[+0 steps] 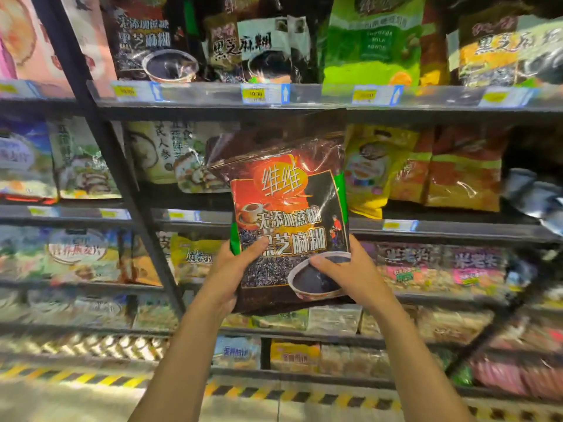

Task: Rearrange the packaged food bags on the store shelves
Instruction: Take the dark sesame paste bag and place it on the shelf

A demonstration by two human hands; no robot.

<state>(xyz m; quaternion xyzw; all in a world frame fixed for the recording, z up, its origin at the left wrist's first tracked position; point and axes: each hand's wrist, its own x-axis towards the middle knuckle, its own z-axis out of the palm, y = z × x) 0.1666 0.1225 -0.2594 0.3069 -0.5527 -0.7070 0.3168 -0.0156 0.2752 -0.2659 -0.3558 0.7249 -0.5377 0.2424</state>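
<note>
I hold a large dark brown bag of black sesame paste (286,208) with an orange logo upright in front of the middle shelf. My left hand (234,269) grips its lower left edge, thumb on the front. My right hand (350,272) grips its lower right corner, thumb over the printed bowl. A matching dark bag (146,41) stands on the top shelf at the left. Behind the held bag, the shelf space is hidden.
The top shelf (320,99) carries black sesame bags and a green bag (371,44). Yellow and orange bags (426,169) stand right of the held bag, pale bags (173,153) left. A black slanted upright (131,190) crosses the shelves. Striped tape marks the floor edge.
</note>
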